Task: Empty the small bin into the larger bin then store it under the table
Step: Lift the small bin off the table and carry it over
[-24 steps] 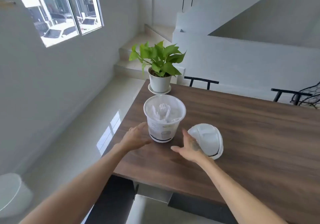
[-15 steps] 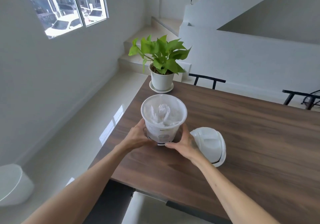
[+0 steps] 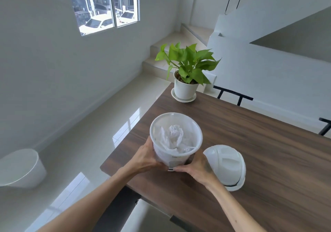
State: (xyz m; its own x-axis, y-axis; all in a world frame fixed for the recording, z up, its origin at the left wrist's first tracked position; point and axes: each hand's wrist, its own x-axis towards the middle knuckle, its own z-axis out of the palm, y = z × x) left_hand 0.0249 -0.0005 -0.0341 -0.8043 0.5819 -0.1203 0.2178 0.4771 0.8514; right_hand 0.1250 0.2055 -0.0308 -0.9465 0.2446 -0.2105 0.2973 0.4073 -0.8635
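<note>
Hands have closed: left hand point(image 3: 143, 158) and right hand point(image 3: 195, 167) now grip the small bin point(image 3: 176, 140), ready to carry toward the larger bin point(image 3: 19, 169), lower left.

Lower wall and base of the small white plastic bin point(image 3: 176, 142) covered by the left hand point(image 3: 146, 157) and right hand point(image 3: 197, 165); contact with the dark wood-grain table point(image 3: 268, 160) cannot be determined, and the label print is too small to read. Large white round bin point(image 3: 19, 169) on the floor cut by left frame edge. White domed plastic lid point(image 3: 227, 167): near-left edge hidden behind right hand.
</note>
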